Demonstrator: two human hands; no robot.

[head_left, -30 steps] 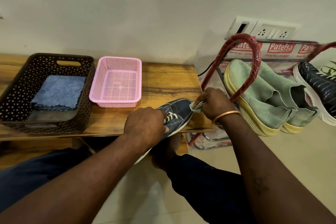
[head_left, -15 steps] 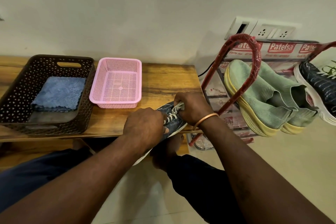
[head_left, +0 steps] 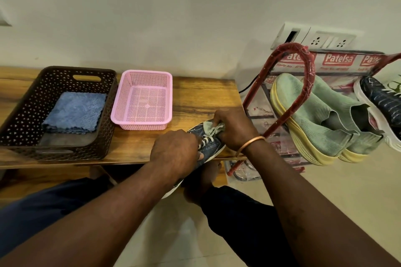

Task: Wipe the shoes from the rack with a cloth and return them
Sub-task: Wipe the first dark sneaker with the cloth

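My right hand (head_left: 235, 129), clutching the green cloth (head_left: 211, 125), slid farther toward the toe; my left hand (head_left: 175, 151) grips the denim shoe (head_left: 213, 147) to steady it.

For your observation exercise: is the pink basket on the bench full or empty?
Empty: the pink basket shows its whole perforated floor, nothing lying in it.

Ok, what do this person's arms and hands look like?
Both forearms are bare, with no sleeves in view and no gloves. The left hand wears nothing visible. The right hand has a thin copper-coloured metal bangle round its wrist.
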